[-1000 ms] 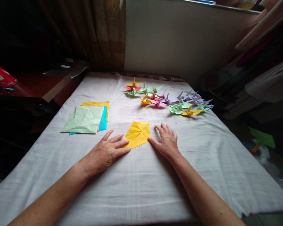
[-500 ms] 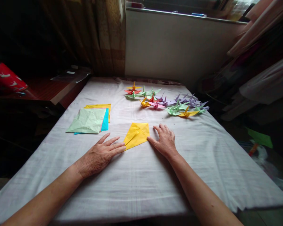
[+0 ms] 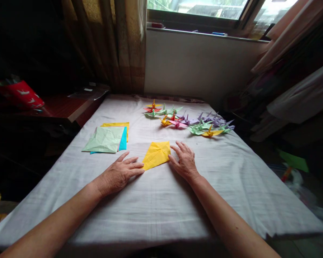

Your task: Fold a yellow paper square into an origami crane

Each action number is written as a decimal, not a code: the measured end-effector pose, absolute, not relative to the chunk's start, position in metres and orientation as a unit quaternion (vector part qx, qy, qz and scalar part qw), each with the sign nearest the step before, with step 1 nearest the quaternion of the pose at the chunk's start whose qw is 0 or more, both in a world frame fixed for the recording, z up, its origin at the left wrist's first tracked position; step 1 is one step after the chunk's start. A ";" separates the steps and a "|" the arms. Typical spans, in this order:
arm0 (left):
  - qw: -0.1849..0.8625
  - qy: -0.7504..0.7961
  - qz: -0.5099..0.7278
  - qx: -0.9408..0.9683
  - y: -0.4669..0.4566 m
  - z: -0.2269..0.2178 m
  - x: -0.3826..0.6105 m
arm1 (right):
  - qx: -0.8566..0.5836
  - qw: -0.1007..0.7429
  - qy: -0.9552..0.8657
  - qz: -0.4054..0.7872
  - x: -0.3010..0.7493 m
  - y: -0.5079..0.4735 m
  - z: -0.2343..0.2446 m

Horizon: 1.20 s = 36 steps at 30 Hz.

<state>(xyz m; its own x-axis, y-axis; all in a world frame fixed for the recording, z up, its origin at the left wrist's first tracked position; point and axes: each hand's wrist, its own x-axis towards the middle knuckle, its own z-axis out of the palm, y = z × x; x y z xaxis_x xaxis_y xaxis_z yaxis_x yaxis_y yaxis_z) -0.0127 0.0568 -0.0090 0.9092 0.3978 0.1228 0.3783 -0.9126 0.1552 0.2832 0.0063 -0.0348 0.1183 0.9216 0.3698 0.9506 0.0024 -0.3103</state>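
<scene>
A creased yellow paper (image 3: 156,154) lies flat on the white cloth (image 3: 156,204) covering the table. My left hand (image 3: 118,173) rests flat on the cloth, fingers stretched out, its fingertips touching the paper's near left corner. My right hand (image 3: 184,160) lies flat too, fingers spread, its thumb and forefinger against the paper's right edge. Neither hand holds anything.
A stack of creased sheets (image 3: 106,139), green on blue and yellow, lies at the left. Several folded paper cranes (image 3: 190,121) in many colours sit at the back right. A dark wooden shelf (image 3: 61,105) stands left, a wall and window behind, and draped cloth (image 3: 298,96) at the right.
The view has tilted upward, so the window now shows. My hands stay beside the yellow paper; its raised left flap from half a second ago now lies flat.
</scene>
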 end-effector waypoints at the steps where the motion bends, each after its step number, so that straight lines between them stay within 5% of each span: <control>1: 0.064 0.200 0.074 0.975 0.057 -0.008 -0.012 | -0.698 0.248 -0.671 -0.016 0.280 0.008 -0.030; 12: 0.054 0.221 0.093 0.969 0.062 -0.003 0.001 | -0.660 0.155 -0.724 0.126 0.260 0.028 0.013; 18: 0.049 0.217 0.088 0.971 0.071 0.003 0.013 | -0.618 0.154 -0.767 0.076 0.268 0.013 0.020; 26: -0.088 0.140 0.053 0.985 0.085 0.016 0.042 | -0.577 0.115 -0.799 -0.122 0.276 -0.019 0.012; 36: -0.105 0.132 0.051 0.984 0.089 0.014 0.031 | -0.657 0.090 -0.742 -0.100 0.288 -0.037 -0.005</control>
<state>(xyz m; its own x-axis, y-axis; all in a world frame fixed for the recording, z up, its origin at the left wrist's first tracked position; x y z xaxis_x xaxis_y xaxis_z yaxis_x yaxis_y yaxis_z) 0.0310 0.0887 0.0138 0.9597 0.2496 0.1288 0.2711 -0.9431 -0.1924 0.2875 -0.0373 -0.0050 -0.1207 0.9569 0.2640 0.9927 0.1168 0.0305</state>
